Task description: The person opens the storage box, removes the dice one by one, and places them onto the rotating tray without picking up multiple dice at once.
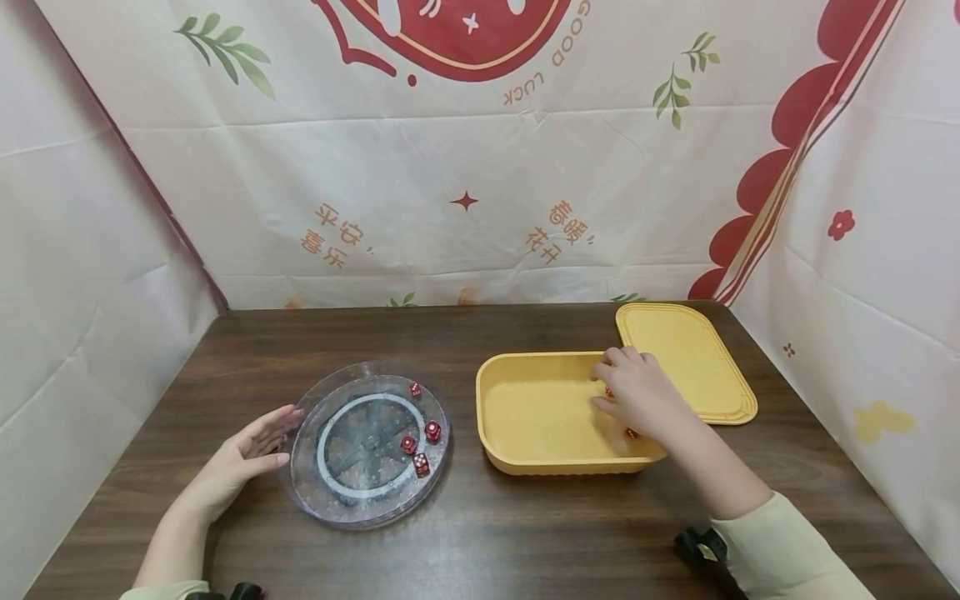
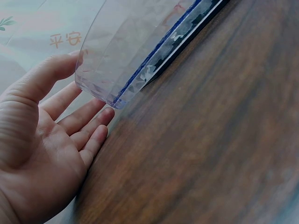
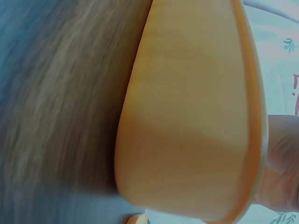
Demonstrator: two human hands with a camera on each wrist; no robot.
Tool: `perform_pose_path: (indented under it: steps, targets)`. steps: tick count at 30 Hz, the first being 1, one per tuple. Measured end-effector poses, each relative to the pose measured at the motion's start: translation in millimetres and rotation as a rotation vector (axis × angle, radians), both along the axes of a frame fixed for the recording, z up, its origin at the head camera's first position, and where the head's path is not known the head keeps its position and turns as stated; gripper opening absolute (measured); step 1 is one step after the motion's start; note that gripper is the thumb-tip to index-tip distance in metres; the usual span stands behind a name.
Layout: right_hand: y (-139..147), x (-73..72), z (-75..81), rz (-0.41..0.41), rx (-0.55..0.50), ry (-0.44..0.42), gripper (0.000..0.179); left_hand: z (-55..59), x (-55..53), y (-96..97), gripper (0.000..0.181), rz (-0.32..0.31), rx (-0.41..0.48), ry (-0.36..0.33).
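On the left stands a round clear plastic tray [image 1: 367,508] with several red dice [image 1: 421,464] at its right side. My left hand [image 1: 243,454] is at the tray's left edge, fingers extended and thumb apart; in the left wrist view, fingertips meet or nearly meet the tray wall [image 2: 112,65]. My right hand [image 1: 637,392] reaches into the right end of a yellow box [image 1: 525,408]. A red die [image 1: 609,392] shows in the gap between its thumb and fingers, and another die [image 1: 632,433] lies below the wrist. In the right wrist view the box wall [image 3: 187,112] hides most of that hand [image 3: 282,163].
A yellow lid [image 1: 690,358] lies behind and right of the box, partly beneath the right forearm's line of sight. The dark wooden table [image 1: 480,533] is bordered by printed cloth [image 1: 465,158] at the back and both sides.
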State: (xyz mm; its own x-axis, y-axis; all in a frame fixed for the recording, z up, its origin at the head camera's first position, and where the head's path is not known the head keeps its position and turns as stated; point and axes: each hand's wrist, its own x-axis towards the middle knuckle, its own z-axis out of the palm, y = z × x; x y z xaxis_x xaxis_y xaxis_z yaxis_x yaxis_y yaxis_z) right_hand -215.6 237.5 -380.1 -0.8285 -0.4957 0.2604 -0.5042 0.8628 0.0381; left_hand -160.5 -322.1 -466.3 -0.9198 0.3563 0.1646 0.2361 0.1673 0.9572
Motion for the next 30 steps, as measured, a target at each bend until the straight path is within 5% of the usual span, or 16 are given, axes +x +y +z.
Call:
perform_pose_path:
  steps: [30]
  targets:
    - [9.9,-12.9,-17.2,0.043,0.236,0.201,0.022,1.6,1.8,0.7,0.06,-0.005,-0.014,-0.005]
